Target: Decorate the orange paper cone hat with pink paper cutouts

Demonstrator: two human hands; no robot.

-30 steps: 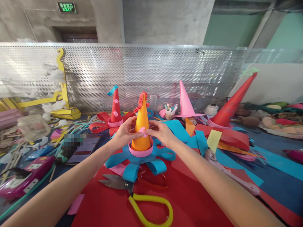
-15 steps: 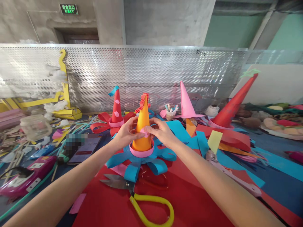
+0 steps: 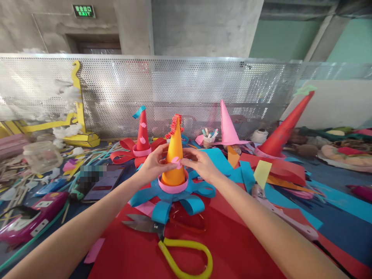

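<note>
Evidently, both hands, the left and the right, are gripping the orange cone from opposite sides, steadying it while their thumbs are pressing the pink cutout; yellow-handled scissors are lying below them, apparently within reach.

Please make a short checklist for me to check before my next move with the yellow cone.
1. Cone upright inside the pink ring: ok.
2. Left hand and right hand both at the cone: ok, one on each side.
3. Pink patch stuck flat: cannot tell, the thumbs are at it.
4. Scissors away from both hands: ok, they lie in front of the blue loops.
5. Scissors closed: not ok, the blade tips are apart.
6. Glue gun hot: cannot tell.
</note>
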